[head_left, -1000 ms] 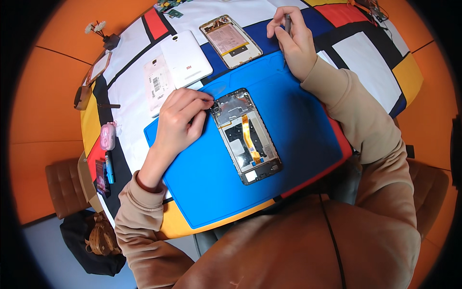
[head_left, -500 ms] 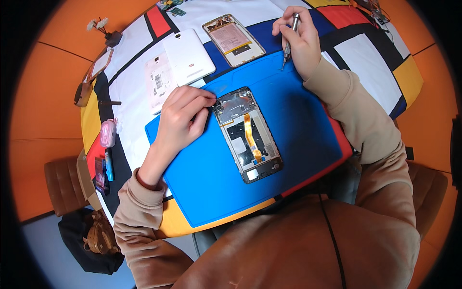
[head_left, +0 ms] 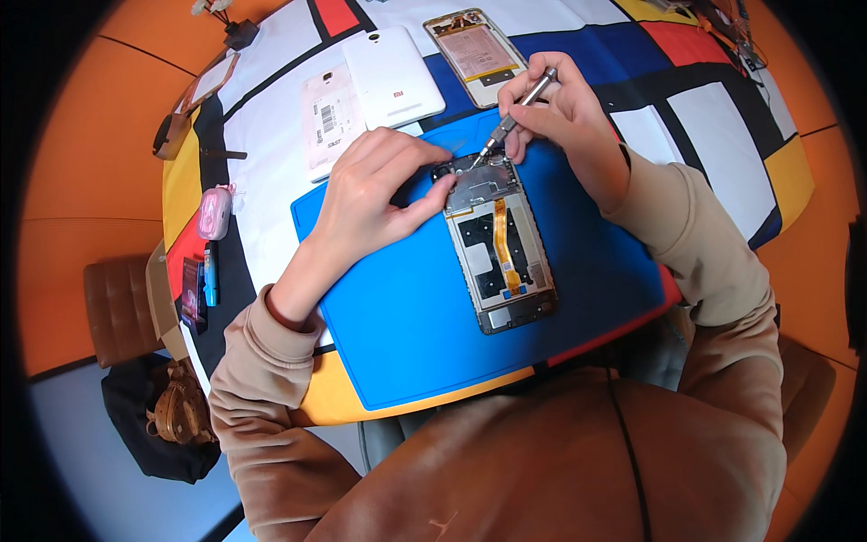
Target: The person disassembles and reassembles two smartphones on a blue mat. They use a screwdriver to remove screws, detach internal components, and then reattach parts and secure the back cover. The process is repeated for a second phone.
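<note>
An opened smartphone, its inner frame, metal plate and orange flex cable exposed, lies on a blue work mat. My right hand grips a slim silver screwdriver, slanted down to the left. Its tip is at the metal plate near the phone's top end; whether it sits in a screw is too small to tell. At the phone's upper left corner, my left hand has thumb and index finger apart on either side of the corner, seemingly steadying it.
Beyond the mat lie a white phone back cover, a pale phone with a label and another opened phone. At the left are a pink case, a blue tube and a dark box.
My right hand has brought the screwdriver down and left onto the phone's top end. My left thumb has moved to the phone's edge. The whole view has shifted slightly.
</note>
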Demonstrator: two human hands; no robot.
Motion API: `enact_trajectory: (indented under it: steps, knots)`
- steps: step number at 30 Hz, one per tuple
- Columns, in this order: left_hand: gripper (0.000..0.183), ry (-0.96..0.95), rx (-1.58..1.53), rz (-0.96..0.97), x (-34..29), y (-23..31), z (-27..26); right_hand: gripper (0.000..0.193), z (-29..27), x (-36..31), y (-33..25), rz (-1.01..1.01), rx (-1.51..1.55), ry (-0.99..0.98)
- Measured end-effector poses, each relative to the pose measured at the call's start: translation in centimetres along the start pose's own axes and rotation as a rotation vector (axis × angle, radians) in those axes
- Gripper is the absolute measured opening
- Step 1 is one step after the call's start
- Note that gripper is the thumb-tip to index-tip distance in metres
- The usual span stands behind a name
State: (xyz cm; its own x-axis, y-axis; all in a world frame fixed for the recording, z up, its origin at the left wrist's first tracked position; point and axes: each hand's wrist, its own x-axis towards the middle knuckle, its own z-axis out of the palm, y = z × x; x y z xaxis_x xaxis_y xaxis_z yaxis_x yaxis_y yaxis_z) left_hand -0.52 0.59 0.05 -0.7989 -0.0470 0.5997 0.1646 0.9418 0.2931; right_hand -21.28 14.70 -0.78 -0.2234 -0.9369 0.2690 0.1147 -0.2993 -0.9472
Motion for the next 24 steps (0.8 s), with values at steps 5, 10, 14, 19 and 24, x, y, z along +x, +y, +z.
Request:
enact_trajectory:
  steps: [5, 10, 14, 19, 24]
  knots:
    - [0.018, -0.063, 0.014, 0.024, -0.20, -0.17, -0.12, 0.028, 0.61, -0.34, 0.44, -0.013, -0.016, -0.042]
    - [0.013, -0.047, 0.012, 0.055, -0.37, -0.38, 0.12, 0.028, 0.85, -0.33, 0.46, -0.001, -0.021, -0.057]
    - [0.011, -0.017, 0.017, 0.086, -0.37, -0.60, 0.32, 0.027, 0.84, -0.33, 0.46, 0.003, -0.023, -0.056]
    - [0.012, -0.002, 0.020, 0.093, -0.40, -0.73, 0.42, 0.027, 0.65, -0.25, 0.57, -0.024, -0.017, -0.058]
    - [0.012, -0.001, 0.032, 0.087, -0.36, -0.68, 0.37, 0.036, 0.61, -0.14, 0.82, -0.022, -0.029, -0.049]
